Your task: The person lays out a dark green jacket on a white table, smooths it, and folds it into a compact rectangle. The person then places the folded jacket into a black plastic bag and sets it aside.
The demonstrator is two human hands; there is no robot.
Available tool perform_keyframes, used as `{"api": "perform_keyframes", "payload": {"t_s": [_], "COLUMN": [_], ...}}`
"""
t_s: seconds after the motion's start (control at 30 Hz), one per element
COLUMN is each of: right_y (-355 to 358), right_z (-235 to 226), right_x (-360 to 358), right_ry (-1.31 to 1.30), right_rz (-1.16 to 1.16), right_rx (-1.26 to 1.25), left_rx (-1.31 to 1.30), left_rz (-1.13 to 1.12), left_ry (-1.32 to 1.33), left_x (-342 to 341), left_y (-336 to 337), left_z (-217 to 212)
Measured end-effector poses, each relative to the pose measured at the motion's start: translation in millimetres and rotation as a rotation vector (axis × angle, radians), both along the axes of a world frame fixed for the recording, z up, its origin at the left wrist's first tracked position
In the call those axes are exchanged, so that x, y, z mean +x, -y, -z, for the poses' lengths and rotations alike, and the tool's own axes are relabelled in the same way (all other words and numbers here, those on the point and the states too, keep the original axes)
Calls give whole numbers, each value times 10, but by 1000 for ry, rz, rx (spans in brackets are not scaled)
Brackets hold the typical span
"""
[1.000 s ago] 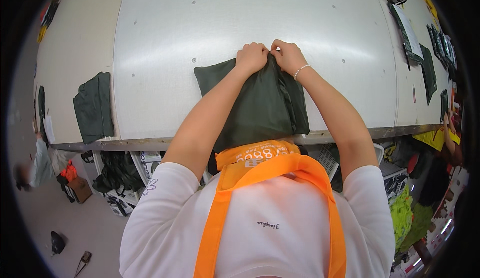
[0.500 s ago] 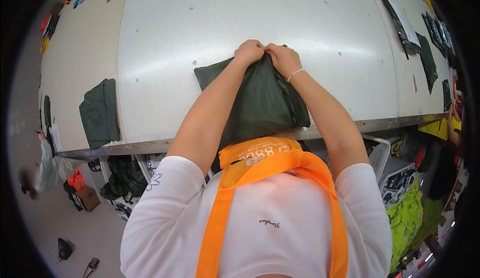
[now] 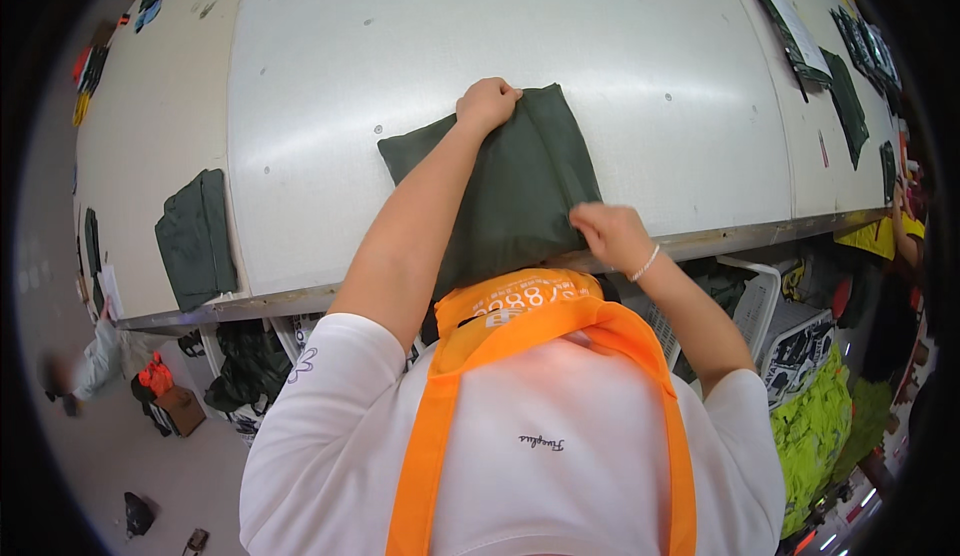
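Observation:
A dark green folded garment (image 3: 515,186) lies in front of me, with its near end at the table's front edge. My left hand (image 3: 488,106) is closed on its far edge, near the middle of that side. At its near right side, my right hand (image 3: 612,236) has the fingers pinched together on the cloth edge. A pale bead bracelet (image 3: 645,262) is on my right wrist. Smooth cloth shows between the two hands, with a long fold line running down its right part.
Another folded dark green garment (image 3: 197,241) lies on the table to the left. At the far right are a clipboard with paper (image 3: 790,21) and more dark green cloth (image 3: 846,106). White baskets (image 3: 745,301) stand under the table edge, and yellow-green clothing (image 3: 810,411) hangs at the lower right.
My right hand has moved from the far edge down to the garment's near right side. The right part of the cloth now lies flatter. My left hand stays at the far edge.

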State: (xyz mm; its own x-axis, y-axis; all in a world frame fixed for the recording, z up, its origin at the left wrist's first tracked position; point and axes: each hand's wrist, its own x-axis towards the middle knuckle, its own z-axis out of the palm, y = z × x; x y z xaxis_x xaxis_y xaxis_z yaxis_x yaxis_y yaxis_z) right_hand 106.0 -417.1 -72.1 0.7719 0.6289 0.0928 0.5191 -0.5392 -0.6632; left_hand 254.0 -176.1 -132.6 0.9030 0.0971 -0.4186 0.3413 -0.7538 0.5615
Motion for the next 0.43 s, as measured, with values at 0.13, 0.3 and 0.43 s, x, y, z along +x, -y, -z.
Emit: {"api": "perform_keyframes", "payload": {"t_s": [0.13,0.3,0.43], "right_y": [252,268,427], "right_z": [176,377,373], "right_x": [-492,-613,-565], "right_ry": [75,-60,-814], "right_rz": [-22,103,531], "right_rx": [-135,68,449], "left_rx": [12,-24,-144], "left_rz": [-9,-7,137], "left_ry": [15,184,603], "left_x": [-10,-113,-626], "left_y": [19,27,204], "left_z": [-36,-380,-1469]}}
